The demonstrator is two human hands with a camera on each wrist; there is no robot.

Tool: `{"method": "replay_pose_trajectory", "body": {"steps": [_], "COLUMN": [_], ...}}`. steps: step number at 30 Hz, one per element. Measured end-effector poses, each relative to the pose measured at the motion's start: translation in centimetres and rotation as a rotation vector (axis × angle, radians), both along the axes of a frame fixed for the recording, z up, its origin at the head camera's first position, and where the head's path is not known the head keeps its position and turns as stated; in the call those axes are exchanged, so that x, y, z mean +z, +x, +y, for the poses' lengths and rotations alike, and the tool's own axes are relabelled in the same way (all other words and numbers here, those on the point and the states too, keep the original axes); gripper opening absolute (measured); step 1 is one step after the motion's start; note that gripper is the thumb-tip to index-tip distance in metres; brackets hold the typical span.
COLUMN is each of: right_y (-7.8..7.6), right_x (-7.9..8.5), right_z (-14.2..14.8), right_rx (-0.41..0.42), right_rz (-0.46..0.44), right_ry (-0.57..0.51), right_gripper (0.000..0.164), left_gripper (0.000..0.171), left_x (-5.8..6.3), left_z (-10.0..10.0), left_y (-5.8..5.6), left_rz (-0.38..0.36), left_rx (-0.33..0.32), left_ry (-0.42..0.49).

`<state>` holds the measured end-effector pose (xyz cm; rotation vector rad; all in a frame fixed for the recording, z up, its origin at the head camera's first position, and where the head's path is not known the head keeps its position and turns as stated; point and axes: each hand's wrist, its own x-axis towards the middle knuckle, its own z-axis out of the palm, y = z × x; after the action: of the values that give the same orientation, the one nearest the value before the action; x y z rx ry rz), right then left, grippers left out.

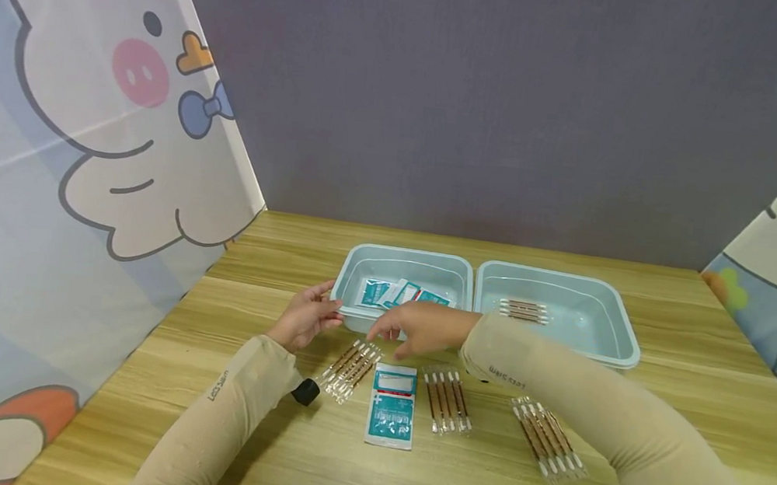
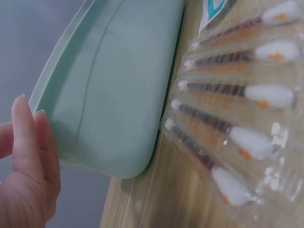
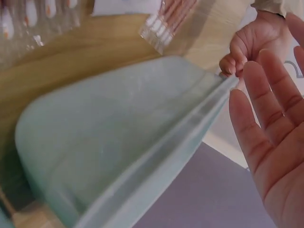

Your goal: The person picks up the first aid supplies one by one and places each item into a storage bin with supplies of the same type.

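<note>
My left hand (image 1: 306, 317) pinches the near-left corner of the left pale-green plastic tray (image 1: 405, 251); the right wrist view shows this left hand (image 3: 261, 42) with thumb and fingers at the rim. Over the tray's near edge is my right hand (image 1: 425, 327), its fingers (image 3: 270, 104) extended and holding nothing. Several teal-and-white sachets (image 1: 374, 293) lie inside this tray, partly behind the right hand. Just in front of the hands, a clear pack of brown-stemmed cotton swabs (image 1: 350, 369) lies on the table beside a teal-and-white sachet strip (image 1: 392, 408).
A second pale-green tray (image 1: 590, 332) adjoins on the right, holding some cotton swabs (image 1: 524, 311). Two more swab packs, one central (image 1: 447, 400) and one further right (image 1: 548, 439), lie on the wooden table (image 1: 288, 264). A grey panel (image 1: 485, 111) stands behind.
</note>
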<state>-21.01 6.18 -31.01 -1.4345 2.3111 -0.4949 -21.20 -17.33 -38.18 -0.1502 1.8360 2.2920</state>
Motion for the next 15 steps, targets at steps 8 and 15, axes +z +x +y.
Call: {"method": "replay_pose_trajectory", "body": {"steps": [8, 15], "right_y": [0.5, 0.4], "right_x": [-1.9, -4.3], "right_z": [0.2, 0.0], "right_rx": [-0.044, -0.001], "right_rz": [-0.158, -0.094], "right_ry": [-0.022, 0.051], "right_gripper": [0.055, 0.055], "left_gripper": [0.057, 0.058], "left_x": [-0.1, 0.0], "left_z": [0.0, 0.0], "left_y": [0.0, 0.0], "left_rz": [0.002, -0.001], "left_rx": [0.002, 0.009], "left_ry": [0.006, 0.001]}}
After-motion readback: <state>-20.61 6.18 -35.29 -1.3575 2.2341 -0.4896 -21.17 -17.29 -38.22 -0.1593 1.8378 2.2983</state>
